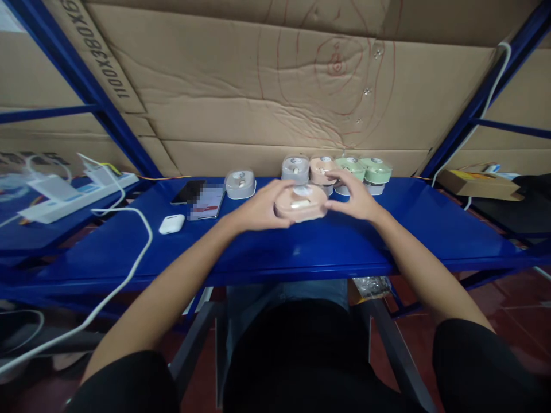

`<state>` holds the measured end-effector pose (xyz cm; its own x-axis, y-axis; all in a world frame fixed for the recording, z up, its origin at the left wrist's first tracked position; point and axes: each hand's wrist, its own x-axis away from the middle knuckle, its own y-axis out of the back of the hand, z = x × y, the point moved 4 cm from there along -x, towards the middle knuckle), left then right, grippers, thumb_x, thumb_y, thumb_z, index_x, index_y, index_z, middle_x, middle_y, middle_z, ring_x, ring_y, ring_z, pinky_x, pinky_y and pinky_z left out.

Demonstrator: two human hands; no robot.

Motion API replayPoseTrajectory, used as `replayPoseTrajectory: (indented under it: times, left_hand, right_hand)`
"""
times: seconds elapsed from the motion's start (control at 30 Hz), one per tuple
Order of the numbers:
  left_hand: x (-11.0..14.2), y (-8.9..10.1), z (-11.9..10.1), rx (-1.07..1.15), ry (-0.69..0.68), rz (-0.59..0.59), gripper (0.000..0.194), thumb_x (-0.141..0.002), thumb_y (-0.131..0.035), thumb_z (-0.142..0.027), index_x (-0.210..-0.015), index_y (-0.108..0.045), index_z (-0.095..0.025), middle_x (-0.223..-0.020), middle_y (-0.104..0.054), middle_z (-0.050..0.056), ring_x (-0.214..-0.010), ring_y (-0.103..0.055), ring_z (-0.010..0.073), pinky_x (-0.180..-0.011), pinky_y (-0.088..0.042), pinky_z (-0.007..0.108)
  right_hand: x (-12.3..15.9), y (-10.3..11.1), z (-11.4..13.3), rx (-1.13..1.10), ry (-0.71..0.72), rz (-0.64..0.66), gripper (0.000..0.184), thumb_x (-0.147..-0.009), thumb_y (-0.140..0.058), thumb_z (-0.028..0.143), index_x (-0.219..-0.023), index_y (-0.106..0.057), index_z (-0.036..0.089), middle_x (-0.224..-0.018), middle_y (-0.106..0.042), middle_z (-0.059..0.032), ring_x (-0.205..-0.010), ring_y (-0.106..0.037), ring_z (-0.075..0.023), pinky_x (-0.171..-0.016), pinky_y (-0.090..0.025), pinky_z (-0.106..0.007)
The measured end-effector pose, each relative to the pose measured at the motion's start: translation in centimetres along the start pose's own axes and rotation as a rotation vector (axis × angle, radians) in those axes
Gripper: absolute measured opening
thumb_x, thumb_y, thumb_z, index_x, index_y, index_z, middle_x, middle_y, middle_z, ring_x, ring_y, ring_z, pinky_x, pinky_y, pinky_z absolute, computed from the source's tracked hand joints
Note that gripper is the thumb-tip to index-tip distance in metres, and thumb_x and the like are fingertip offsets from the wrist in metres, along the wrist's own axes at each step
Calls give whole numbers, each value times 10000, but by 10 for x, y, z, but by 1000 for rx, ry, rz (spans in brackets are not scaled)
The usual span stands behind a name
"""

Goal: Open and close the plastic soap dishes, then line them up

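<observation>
A peach oval case with a clear lid [302,206] is held above the blue table, tilted so its top faces me. My left hand [263,207] is closed around the case's left end, thumb in front and fingers behind. My right hand [355,198] is at the case's right end with thumb and fingers spread apart; the thumb tip is very near the edge, and I cannot tell if it touches. Behind the hands stand stacked cases: a grey one [295,170], a peach one [322,166] and green ones [375,170]. A single grey case [240,184] stands left of my left hand.
On the blue table [297,252], a white earbud case [171,223], a phone [209,202] and a dark phone [188,192] lie to the left. A white cable [144,252] crosses the left edge from a power strip [64,201]. Cardboard [215,74] walls the back, between blue posts.
</observation>
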<state>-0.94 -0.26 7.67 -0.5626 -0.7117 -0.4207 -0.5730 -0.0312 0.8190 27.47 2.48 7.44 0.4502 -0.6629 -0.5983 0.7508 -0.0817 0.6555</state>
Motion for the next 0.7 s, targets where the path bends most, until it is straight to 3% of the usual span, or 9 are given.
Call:
replayPoseTrajectory:
  times: [0.1,0.23,0.4,0.53,0.7]
  left_hand:
    - [6,-35,-9,120,-65,120,1014,-708,-893,-368,-1647,-536,-231,-1670,-605,191,-1560,-591,450,-1318,-476,610]
    - [9,-57,-7,229,-67,123,1079,-726,-889,-362,-1697,-453,-189,-1718,-554,239,-1599,-567,459,-1329,-477,627]
    - [13,-58,3,387,24,66,1148,-741,-984,-486,-1706,-419,-228,-1636,-636,233,-1526,-644,444,-1262,-544,616]
    - [17,-54,11,367,84,29,1213,-732,-1023,-518,-1750,-412,-268,-1597,-661,212,-1497,-656,429,-1272,-525,624]
    - [20,-52,4,209,-41,127,519,-936,-860,-481,-1431,-817,-329,-1562,-664,122,-1516,-620,373,-1345,-457,611]
  right_hand:
    - [5,-21,15,11,78,213,1156,-711,-955,827,-1674,-600,295,-1735,-587,-158,-1594,-551,-462,-1330,-451,-652]
    - [13,-45,25,19,64,379,1230,-737,-957,785,-1768,-484,308,-1705,-620,-156,-1528,-626,-462,-1262,-536,-627]
    - [12,-51,31,0,55,354,1108,-799,-917,742,-1735,-526,297,-1622,-690,-144,-1426,-704,-432,-1194,-590,-574]
    - [6,-30,14,-5,-12,251,923,-901,-795,798,-1636,-626,267,-1524,-753,-153,-1328,-747,-414,-1145,-604,-593]
    - [5,8,-37,159,-231,132,838,-957,-693,878,-1508,-719,247,-1336,-828,-176,-1156,-791,-427,-1023,-640,-640]
